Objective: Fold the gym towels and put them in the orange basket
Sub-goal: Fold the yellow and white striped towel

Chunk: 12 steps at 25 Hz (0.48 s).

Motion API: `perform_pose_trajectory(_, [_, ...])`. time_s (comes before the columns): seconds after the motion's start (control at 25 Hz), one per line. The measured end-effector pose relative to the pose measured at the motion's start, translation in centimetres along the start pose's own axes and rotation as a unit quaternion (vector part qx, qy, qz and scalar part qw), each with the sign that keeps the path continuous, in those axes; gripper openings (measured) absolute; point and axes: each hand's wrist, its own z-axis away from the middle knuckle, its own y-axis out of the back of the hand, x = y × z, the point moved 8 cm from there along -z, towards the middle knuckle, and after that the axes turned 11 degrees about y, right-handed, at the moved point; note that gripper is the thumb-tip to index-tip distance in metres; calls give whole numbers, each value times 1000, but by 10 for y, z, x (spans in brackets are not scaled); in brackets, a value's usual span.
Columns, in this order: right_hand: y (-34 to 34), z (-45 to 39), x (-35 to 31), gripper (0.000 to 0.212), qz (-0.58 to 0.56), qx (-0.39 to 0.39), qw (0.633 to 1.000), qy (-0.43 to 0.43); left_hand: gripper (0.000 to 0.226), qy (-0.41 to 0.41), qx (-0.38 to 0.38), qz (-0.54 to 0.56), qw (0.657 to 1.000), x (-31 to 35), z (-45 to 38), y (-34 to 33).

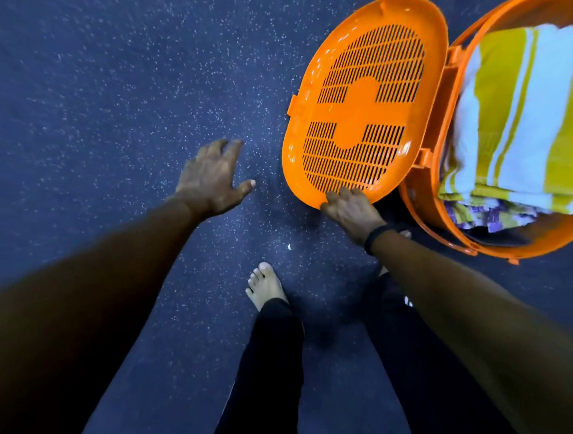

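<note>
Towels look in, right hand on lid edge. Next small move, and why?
Probably swing the lid closed over the orange basket. The right hand grips the lid's near edge, a folded yellow-and-white striped towel already lies inside, and the left hand is open and empty.

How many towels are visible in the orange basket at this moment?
2: a yellow-and-white striped towel folded on top, and a purple-patterned towel showing beneath its near edge. The orange basket may hide more underneath.
</note>
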Motion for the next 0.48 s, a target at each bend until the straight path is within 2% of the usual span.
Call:
perform_pose_trajectory(0.24, [54,31,-12,58,-75,140,987,-24,75,-2,115,10,993,13,11,80])
perform_pose_trajectory(0.32, [67,44,-12,64,-99,171,979,-56,73,-3,141,21,990,13,15,113])
perform_pose_trajectory(0.48, [96,82,-5,64,-144,229,956,-110,79,-54,190,32,980,39,29,187])
